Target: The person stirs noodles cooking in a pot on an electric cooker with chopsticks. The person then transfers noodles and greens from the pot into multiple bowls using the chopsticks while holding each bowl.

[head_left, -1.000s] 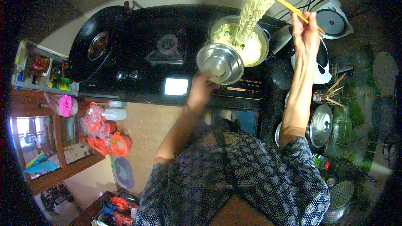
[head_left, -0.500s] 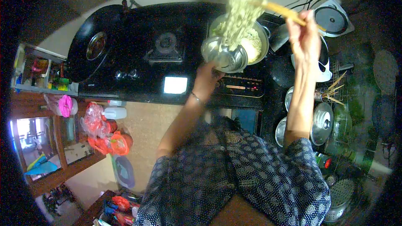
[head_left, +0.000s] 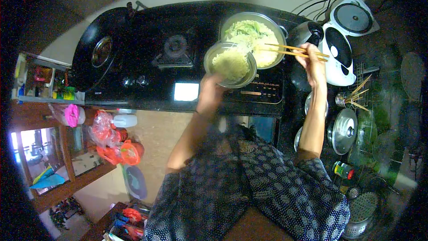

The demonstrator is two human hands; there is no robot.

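Gripping chopsticks (head_left: 290, 54) with the right fingers (head_left: 310, 50), pointing over noodles (head_left: 256, 56) in the pot (head_left: 249, 16) from three o'clock; holding a bowl (head_left: 246, 79) of noodles in blurred left fingers (head_left: 213, 80) at the pot's eight o'clock.

The hank of noodles that was hung high over the pot (head_left: 278, 30) has been brought down, and noodles (head_left: 230, 64) are now seen in the metal bowl (head_left: 207, 64). The chopsticks (head_left: 287, 47) have been lowered to the pot's right side, their tips parted over its contents, and the right hand (head_left: 314, 62) has been carried down with them. Since half a second ago, the bowl has been drawn back toward the pot's near left. Greens (head_left: 250, 27) in the pot have been uncovered.
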